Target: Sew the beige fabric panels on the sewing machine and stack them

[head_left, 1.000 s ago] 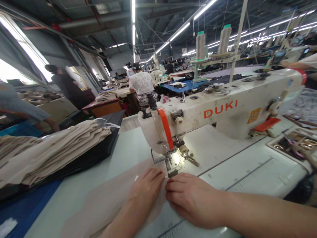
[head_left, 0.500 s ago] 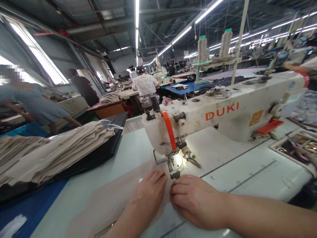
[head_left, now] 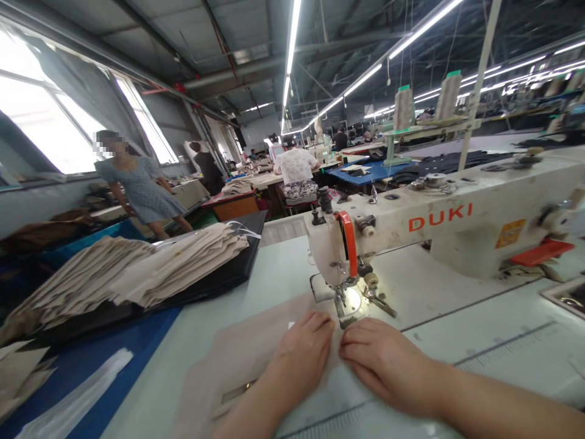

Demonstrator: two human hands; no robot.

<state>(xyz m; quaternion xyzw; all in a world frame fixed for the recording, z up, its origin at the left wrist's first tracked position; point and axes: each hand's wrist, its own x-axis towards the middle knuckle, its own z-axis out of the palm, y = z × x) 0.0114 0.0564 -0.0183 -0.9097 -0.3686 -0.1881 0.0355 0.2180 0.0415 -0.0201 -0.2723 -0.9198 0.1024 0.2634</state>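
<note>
My left hand (head_left: pixel 302 347) lies closed on the right edge of a thin beige fabric piece (head_left: pixel 228 344), just in front of the sewing machine's needle area. The piece spreads left and toward me over the pale table, with a dark slot showing near my left forearm. Close by on the right, my right hand (head_left: pixel 381 356) is closed with its fingertips at the fabric's edge; its fingers partly hide what they pinch. The white sewing machine (head_left: pixel 388 219) stands beyond both hands, its presser foot (head_left: pixel 345 308) lit by a lamp.
A stack of beige fabric pieces (head_left: pixel 192 259) rests on black material to the left. Small scissors (head_left: pixel 380 302) lie right of the needle. A printed ruler (head_left: pixel 507 347) runs along the table, and a tray (head_left: pixel 567 299) sits far right. A person (head_left: pixel 144 189) stands at the left.
The view has swung left, so the machine and hands appear further right. Both hands keep about the same place on the fabric by the presser foot.
</note>
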